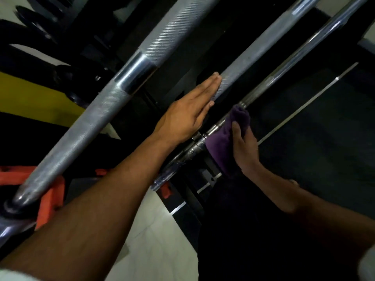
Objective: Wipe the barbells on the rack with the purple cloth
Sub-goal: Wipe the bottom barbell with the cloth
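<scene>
Two bare forearms reach up from the bottom of the head view toward a set of steel barbells that run diagonally from lower left to upper right. Nearest the lens is a thick grey knurled steel barbell [113,98], broken by a smooth polished band and ending at lower left beside an orange plastic bracket [51,191]. Beyond it lies a second grey knurled barbell [249,55], and the person's left hand [186,116] rests flat against its lower stretch, fingers straight and together, the fingertips touching the knurling; nothing is held in this hand's grip. To the right runs a thinner, shiny chrome barbell [284,76] with a stepped collar and a wet-looking sleeve lower down. A folded purple cloth [229,136] is wrapped over this bar just below the middle of the picture, and the right hand [245,145] holds it there, thumb pressed on the near face of the fabric and the fingers curled behind it, so this grip is clamped on the cloth. Black rack uprights [182,197] stand below the bars, above a pale tiled floor [152,240]. Dark round weight plates [34,19] sit at upper left, blurred, and a yellow panel [30,94] shows at the left edge.
</scene>
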